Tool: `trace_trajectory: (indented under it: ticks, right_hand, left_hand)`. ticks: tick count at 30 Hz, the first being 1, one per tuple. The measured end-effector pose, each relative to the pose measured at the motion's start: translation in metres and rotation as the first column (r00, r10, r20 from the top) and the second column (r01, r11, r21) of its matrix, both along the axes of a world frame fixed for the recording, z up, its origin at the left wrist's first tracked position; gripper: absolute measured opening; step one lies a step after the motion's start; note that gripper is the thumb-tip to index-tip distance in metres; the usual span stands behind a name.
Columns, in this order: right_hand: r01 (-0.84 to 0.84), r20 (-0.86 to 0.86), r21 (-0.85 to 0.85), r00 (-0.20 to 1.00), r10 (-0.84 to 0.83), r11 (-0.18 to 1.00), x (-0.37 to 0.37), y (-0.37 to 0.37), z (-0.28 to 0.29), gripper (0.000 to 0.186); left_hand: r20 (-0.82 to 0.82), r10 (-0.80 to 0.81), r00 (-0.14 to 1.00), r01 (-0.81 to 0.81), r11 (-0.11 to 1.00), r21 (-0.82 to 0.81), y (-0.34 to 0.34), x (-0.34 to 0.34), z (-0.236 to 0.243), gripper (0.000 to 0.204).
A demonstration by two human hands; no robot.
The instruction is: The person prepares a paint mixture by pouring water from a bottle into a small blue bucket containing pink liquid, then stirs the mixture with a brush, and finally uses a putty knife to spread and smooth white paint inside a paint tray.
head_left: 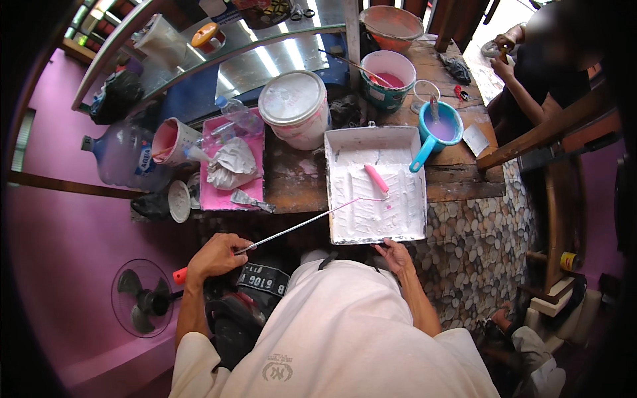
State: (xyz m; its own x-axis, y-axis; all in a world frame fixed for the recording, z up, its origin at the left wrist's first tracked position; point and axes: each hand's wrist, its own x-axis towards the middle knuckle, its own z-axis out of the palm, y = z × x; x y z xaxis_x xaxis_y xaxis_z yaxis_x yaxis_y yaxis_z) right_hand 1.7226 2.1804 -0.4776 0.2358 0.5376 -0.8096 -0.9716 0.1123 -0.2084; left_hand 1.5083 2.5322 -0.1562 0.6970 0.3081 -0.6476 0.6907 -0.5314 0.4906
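Table (292,189), roller (376,179) (in left grip (219,255))

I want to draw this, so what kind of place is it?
Probably a room with a makeshift painting corner, though home or shop I can't tell. A pink paint roller is in a white-smeared paint tray, and a bucket of pink liquid stands on the wooden table.
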Motion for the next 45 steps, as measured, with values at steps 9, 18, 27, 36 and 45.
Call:
trace_trajectory:
  ticks: [9, 18, 27, 36, 45]
  right_hand:
    - [0.092, -0.013, 0.051, 0.996, -0.091, 0.994, -0.014, 0.006, -0.004, 0.009]
    - [0.106, -0.046, 0.078, 0.994, -0.102, 0.991, -0.029, 0.024, 0.016, 0.018]
    - [0.068, 0.027, 0.042, 0.997, -0.069, 0.997, -0.024, 0.032, 0.005, 0.018]
    - [0.015, 0.227, -0.054, 0.974, -0.002, 0.998, 0.036, 0.009, -0.011, 0.015]
    - [-0.011, 0.267, -0.023, 0.964, 0.017, 1.000, 0.053, 0.015, 0.004, 0.021]
  left_hand:
    - [-0.012, 0.083, 0.996, -0.084, 0.996, -0.040, 0.002, -0.011, -0.003, 0.032]
    - [-0.001, 0.194, 0.981, -0.191, 0.964, -0.187, 0.010, -0.025, -0.009, 0.033]
    - [0.000, 0.235, 0.972, -0.230, 0.953, -0.195, 0.015, -0.036, -0.017, 0.034]
    - [0.005, 0.315, 0.949, -0.301, 0.913, -0.276, 0.013, -0.047, -0.033, 0.035]
    - [-0.018, 0.407, 0.913, -0.393, 0.869, -0.301, -0.002, -0.032, -0.028, 0.032]
